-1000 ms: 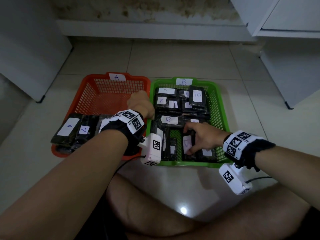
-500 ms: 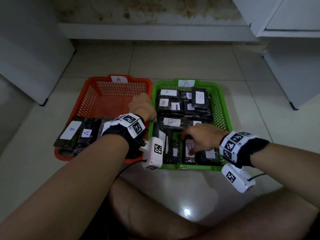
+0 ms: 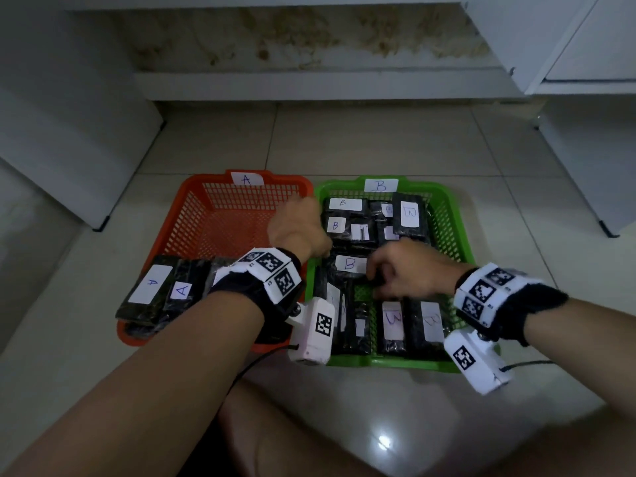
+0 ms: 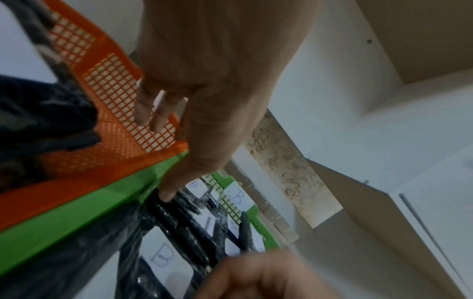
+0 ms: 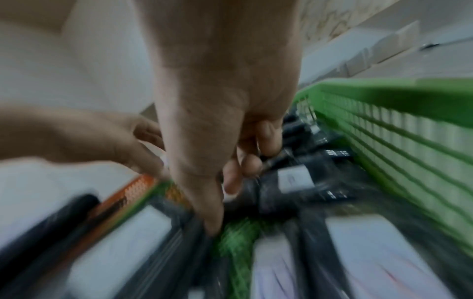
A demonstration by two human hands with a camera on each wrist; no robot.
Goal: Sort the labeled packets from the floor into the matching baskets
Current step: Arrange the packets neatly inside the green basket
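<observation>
Right wrist view: motion blur smears the green basket (image 5: 399, 129) wall and the packets (image 5: 294, 182) in it, so their labels cannot be read. Head view: the left hand (image 3: 297, 232) covers the seam between the orange basket (image 3: 179, 228) and the green one, fingertips hidden; the left forearm masks part of the A-labelled packets (image 3: 151, 290). Whether the right hand (image 3: 409, 270) grasps a packet cannot be told. Left wrist view: the right hand is cut off by the lower edge

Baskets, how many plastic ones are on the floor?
2. The orange plastic mesh basket labelled A sits on the left, and the green plastic mesh basket labelled B sits right beside it on the right. No other basket shows in any view.
</observation>
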